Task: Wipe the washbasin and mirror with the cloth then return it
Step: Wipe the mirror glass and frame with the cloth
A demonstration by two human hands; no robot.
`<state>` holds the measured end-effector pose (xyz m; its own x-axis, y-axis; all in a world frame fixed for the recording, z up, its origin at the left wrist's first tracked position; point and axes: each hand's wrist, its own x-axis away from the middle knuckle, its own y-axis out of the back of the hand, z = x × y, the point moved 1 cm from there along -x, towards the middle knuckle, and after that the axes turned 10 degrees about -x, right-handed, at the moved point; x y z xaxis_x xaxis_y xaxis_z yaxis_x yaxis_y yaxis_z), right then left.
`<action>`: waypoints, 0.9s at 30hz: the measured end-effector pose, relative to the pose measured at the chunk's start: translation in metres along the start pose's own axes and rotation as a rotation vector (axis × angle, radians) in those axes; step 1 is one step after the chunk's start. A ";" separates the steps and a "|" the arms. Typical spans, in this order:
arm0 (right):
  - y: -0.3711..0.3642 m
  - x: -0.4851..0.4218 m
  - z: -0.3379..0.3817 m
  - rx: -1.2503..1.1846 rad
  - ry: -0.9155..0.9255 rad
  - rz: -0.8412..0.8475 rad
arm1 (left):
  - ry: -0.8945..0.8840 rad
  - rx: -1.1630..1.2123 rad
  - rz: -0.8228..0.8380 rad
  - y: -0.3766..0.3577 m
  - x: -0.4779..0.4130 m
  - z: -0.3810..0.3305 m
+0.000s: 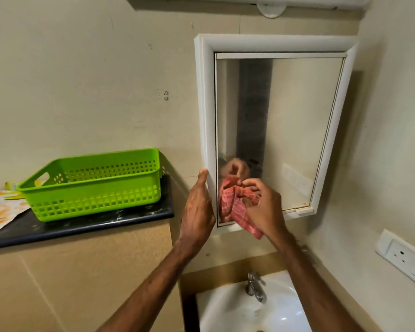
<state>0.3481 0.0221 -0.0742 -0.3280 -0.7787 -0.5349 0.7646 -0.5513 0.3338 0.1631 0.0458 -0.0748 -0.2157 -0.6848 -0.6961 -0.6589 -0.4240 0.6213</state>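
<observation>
Washbasin (285, 305), white and glossy, sits nearest at the bottom edge of the view, with a chrome tap (255, 286) standing at its back rim. Above it both forearms reach up to the mirror (297, 128), a glass panel in a white frame fixed to the cream wall. The left hand (197, 207) is held edge-on with its fingers straight, one fingertip touching the frame's left side near the lower left corner. The right hand (264, 207) has its fingers curled round a bunched red cloth (240, 212) and holds it against the glass at the mirror's lower left corner; a tail of the cloth hangs past the frame's bottom edge, and hand and cloth are reflected in the glass. To the left, a green slotted basket (94, 185) stands on a dark worktop (82, 224), close to its right end. Printed paper (0, 209) lies at the worktop's left side, partly under the basket. A white socket plate (403, 257) is on the right-hand wall.
</observation>
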 end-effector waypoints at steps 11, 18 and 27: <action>-0.044 0.018 -0.039 0.193 0.213 -0.472 | -0.034 -0.094 0.037 -0.007 -0.002 0.005; -0.085 0.070 -0.087 0.167 0.201 -0.259 | -0.030 -0.123 0.009 -0.007 -0.013 0.013; -0.089 0.038 -0.089 0.353 0.178 -0.216 | -0.066 -0.159 -0.018 -0.008 -0.016 0.014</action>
<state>0.3167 0.0686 -0.1930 -0.3355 -0.5879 -0.7361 0.4426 -0.7881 0.4277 0.1616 0.0685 -0.0744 -0.2554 -0.6378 -0.7266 -0.5422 -0.5277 0.6538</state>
